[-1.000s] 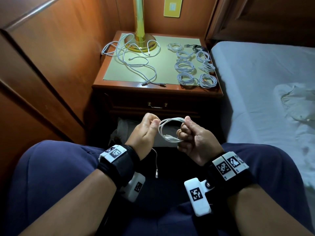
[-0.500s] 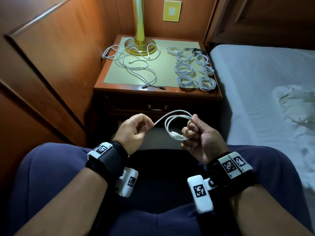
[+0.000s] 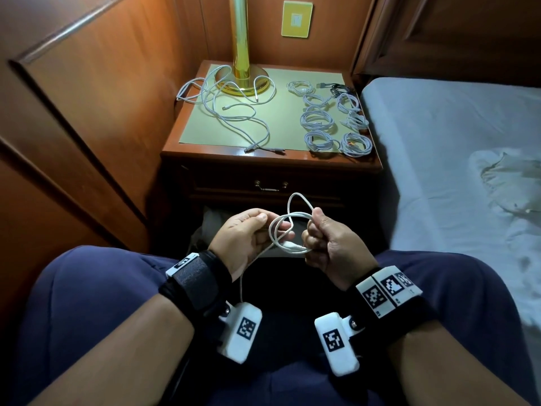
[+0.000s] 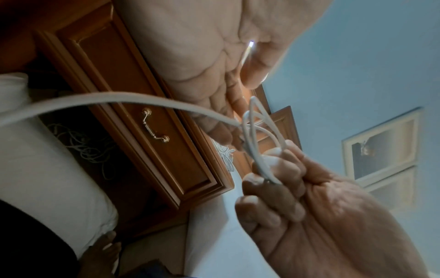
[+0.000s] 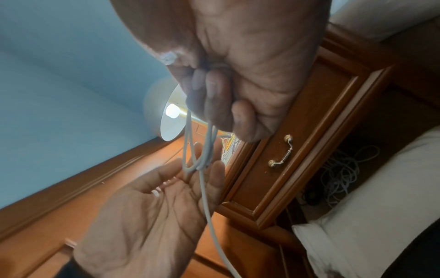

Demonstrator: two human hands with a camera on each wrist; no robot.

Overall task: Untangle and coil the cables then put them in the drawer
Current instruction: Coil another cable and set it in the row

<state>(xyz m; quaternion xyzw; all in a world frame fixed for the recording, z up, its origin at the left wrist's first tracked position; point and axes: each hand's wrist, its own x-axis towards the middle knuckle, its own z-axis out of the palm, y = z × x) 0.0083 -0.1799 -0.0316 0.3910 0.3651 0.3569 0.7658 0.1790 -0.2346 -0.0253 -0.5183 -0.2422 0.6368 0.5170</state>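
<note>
A white cable [image 3: 282, 230] is held in small loops over my lap. My right hand [image 3: 314, 230] grips the loops in its curled fingers, with a plug end [image 3: 292, 247] sticking out to the left. My left hand [image 3: 263, 222] pinches the cable between thumb and forefinger right beside the loops. The cable's tail [image 3: 241, 284] hangs down past my left wrist. In the left wrist view my right hand [image 4: 273, 178] clasps the loops [image 4: 254, 131]. The right wrist view shows the cable [image 5: 204, 197] running across my left hand [image 5: 190, 180]. The nightstand's drawer [image 3: 270, 186] is shut.
On the nightstand [image 3: 205, 153] lie loose tangled cables [image 3: 234, 112] around a brass lamp base [image 3: 244, 80], and several coiled cables [image 3: 330, 127] at the right. More tangled cable [image 5: 340, 176] sits in the dark shelf under the drawer. A bed [image 3: 453, 171] borders the right.
My left hand, which had drawn the cable out to the left, has come back beside my right hand. A fresh loop now stands above the coil.
</note>
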